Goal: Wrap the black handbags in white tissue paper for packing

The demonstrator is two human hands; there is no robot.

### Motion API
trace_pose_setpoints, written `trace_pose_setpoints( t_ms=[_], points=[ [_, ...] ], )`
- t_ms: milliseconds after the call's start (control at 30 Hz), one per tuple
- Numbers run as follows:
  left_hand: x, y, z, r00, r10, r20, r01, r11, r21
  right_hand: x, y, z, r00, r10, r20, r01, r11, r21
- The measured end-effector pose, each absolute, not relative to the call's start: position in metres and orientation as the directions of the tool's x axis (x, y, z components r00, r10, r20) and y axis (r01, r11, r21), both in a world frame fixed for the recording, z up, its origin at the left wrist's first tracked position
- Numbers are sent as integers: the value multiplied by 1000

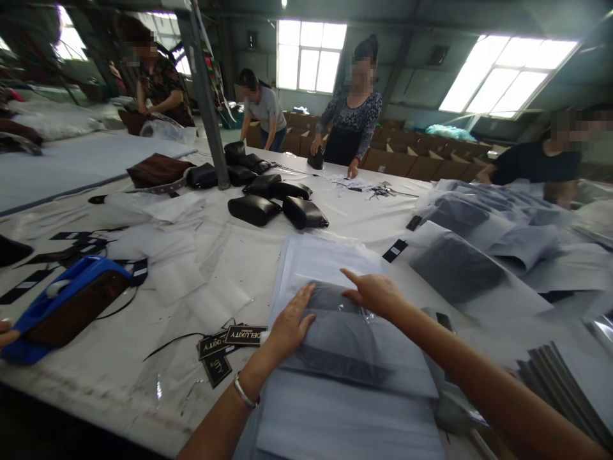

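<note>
On a pile of pale translucent sheets or bags (349, 421) lies a dark flat item in a clear or frosted wrapping (345, 348). My left hand (291, 322) rests flat along the left edge of this wrapped item, fingers stretched forward. Across from it, my right hand (376, 292) touches the upper right part, with index finger and thumb apart and the other fingers partly hidden. Neither hand seems to grip anything. Black hang tags with gold lettering (218, 345) lie on the table just left of my left wrist.
A blue tape dispenser (71, 306) sits at the left, by another person's fingertips. Several black pouches (256, 209) and a brown bag (157, 171) lie ahead, near a metal post (205, 96). Filled translucent bags (460, 268) are heaped at the right. Co-workers (352, 115) stand around the table.
</note>
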State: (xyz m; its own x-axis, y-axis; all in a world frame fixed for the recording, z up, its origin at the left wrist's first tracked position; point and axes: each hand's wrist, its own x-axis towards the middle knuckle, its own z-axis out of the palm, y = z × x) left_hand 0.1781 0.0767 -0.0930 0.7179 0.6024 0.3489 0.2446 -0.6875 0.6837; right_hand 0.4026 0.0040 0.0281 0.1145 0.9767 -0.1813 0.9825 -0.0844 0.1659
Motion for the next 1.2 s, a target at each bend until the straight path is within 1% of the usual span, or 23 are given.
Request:
trace_pose_setpoints(
  t_ms=[33, 100, 133, 200, 267, 300, 367, 433, 567, 667, 733, 800, 867, 900, 933, 1000, 1100, 1167, 1200],
  points=[
    [178, 74, -89, 702, 609, 368, 279, -711, 645, 406, -9, 27, 155, 979, -132, 979, -134, 154],
    [178, 66, -80, 676, 603, 424, 346, -768, 539, 406, -39, 21, 182, 983, 2, 982, -182, 55],
    [178, 60, -76, 676, 583, 451, 371, -797, 476, 402, -55, 15, 162, 984, 68, 987, -161, -16],
    [179, 48, -73, 716, 524, 461, 393, -848, 355, 389, -85, -1, 74, 983, 165, 990, -53, -131],
    [180, 37, -76, 772, 483, 413, 401, -874, 274, 374, -108, -21, -9, 984, 179, 986, 38, -161],
    [180, 34, -80, 793, 477, 380, 407, -878, 252, 367, -116, -31, -28, 986, 167, 985, 55, -164],
    [181, 30, -91, 816, 479, 323, 421, -876, 234, 356, -125, -48, -23, 992, 127, 984, 45, -170],
    [181, 31, -99, 824, 480, 301, 424, -875, 233, 349, -127, -59, 6, 997, 75, 983, 8, -182],
    [178, 38, -98, 830, 445, 337, 379, -892, 245, 347, -121, -54, 38, 999, -27, 976, -43, -212],
    [174, 42, -81, 780, 447, 437, 370, -894, 254, 352, -113, -34, 21, 997, -73, 966, -39, -256],
    [171, 45, -67, 723, 466, 510, 379, -885, 271, 361, -106, -18, 21, 999, -28, 959, -28, -283],
    [170, 50, -56, 675, 488, 553, 382, -873, 303, 374, -95, -1, 50, 994, 95, 960, -22, -278],
    [172, 56, -49, 640, 521, 565, 383, -853, 355, 390, -81, 15, 78, 971, 228, 970, -21, -241],
    [174, 60, -47, 624, 547, 558, 383, -836, 392, 399, -73, 22, 78, 959, 271, 976, -18, -217],
    [176, 64, -47, 610, 580, 539, 384, -812, 439, 407, -65, 28, 72, 956, 285, 981, -16, -192],
    [184, 71, -48, 585, 664, 465, 393, -734, 554, 423, -49, 39, 66, 968, 242, 988, -31, -149],
    [201, 81, -49, 551, 785, 284, 433, -559, 707, 441, -27, 49, 105, 981, 160, 990, -89, -107],
    [212, 88, -49, 538, 825, 172, 474, -465, 748, 449, -17, 53, 120, 983, 139, 990, -108, -93],
    [218, 91, -49, 531, 835, 146, 489, -442, 752, 453, -14, 53, 125, 984, 130, 990, -114, -86]
  ],
)
